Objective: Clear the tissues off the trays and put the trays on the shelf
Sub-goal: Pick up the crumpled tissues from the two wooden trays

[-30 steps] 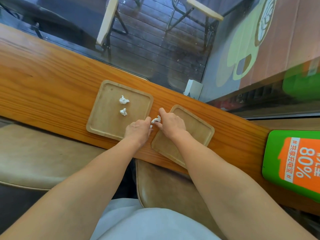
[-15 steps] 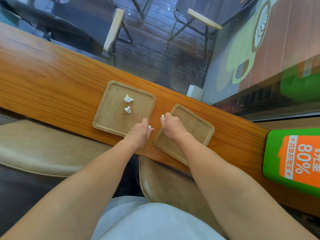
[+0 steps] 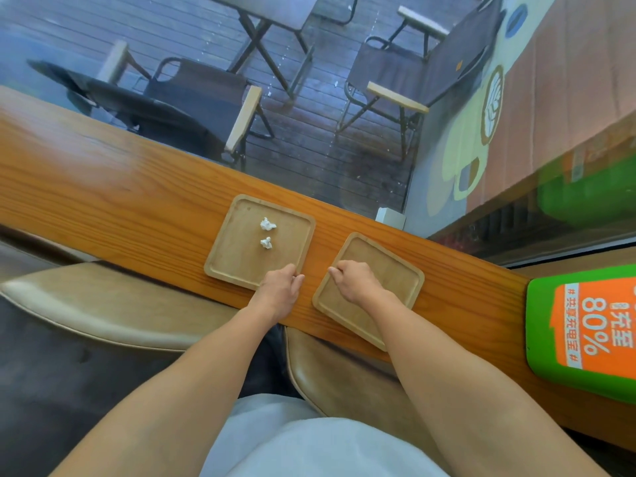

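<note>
Two tissues (image 3: 267, 229) lie on the left tray (image 3: 220, 270), right tray (image 3: 409, 273) bare, on the surface (image 3: 120, 208); left hand (image 3: 278, 292) curled, right hand (image 3: 354, 282) clenched, contents unclear; best pinch each wad lightly, tray steady

Left hand (image 3: 279, 285), right hand (image 3: 351, 281); curled

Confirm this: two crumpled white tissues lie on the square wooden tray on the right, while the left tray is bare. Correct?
Not quite. The head view shows the two crumpled white tissues on the left square wooden tray; the right tray is the bare one.
</note>
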Available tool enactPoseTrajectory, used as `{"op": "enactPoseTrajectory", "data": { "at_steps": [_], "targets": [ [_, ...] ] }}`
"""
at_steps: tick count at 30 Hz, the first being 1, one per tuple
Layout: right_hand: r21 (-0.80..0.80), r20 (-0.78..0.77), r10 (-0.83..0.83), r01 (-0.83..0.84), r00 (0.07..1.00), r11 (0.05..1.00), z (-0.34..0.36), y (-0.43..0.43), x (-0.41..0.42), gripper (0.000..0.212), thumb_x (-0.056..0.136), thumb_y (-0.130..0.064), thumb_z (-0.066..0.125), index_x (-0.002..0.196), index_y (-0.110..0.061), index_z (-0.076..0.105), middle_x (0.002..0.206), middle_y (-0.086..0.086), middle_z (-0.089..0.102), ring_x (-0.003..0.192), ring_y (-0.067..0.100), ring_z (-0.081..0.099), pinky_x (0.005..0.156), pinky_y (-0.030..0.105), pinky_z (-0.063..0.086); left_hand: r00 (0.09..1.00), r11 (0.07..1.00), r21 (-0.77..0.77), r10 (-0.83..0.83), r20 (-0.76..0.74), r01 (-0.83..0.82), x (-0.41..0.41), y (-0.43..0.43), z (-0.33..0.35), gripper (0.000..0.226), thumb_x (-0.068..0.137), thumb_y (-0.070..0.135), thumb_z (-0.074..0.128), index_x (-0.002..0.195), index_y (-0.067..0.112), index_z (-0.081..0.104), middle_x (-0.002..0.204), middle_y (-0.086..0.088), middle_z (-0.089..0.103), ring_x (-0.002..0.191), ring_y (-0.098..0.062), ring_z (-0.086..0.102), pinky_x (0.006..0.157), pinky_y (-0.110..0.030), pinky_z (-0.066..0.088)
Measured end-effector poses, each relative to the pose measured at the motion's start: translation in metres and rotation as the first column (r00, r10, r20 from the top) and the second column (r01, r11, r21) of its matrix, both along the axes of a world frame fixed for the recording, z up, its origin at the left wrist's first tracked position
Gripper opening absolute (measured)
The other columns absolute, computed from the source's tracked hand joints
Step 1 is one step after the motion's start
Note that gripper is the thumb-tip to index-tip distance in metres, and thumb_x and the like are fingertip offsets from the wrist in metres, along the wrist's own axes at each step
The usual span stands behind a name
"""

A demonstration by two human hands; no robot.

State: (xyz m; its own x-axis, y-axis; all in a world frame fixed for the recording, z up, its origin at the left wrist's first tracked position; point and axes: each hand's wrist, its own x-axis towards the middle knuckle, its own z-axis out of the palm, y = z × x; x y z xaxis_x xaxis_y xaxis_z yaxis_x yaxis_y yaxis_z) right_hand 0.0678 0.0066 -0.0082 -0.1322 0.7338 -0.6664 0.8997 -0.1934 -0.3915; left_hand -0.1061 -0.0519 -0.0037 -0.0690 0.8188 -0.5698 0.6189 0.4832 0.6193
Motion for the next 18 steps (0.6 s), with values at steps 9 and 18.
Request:
{"op": "enactPoseTrajectory", "data": {
  "at_steps": [9,18],
  "targets": [
    [0.022,0.039,0.023,-0.024,0.999,0.999,0.008,0.008,-0.010,0.021,0.100,-0.020,0.046,0.112,-0.015,0.062,0.111,0.009,0.063,0.094,0.025,0.060,0.086,0.040,0.054,0.934,0.996,0.065,-0.039,-0.354,0.066,-0.020,0.012,0.020,0.057,0.098,0.050,0.046,0.055,0.013,0.052,0.064,-0.004,0.056,0.060,-0.022,0.058,0.058,-0.037,0.050],
    [0.017,-0.053,0.066,-0.065,0.996,0.998,0.005,0.027,-0.047,0.020,0.100,-0.031,0.048,0.104,-0.019,0.064,0.107,0.007,0.066,0.091,0.024,0.060,0.079,0.039,0.053,0.898,0.992,0.093,-0.040,-0.438,0.089,-0.042,0.028,0.011,0.028,0.093,0.050,0.056,0.083,0.025,0.052,0.066,0.005,0.054,0.066,-0.019,0.057,0.056,-0.033,0.044]
  ]
}}
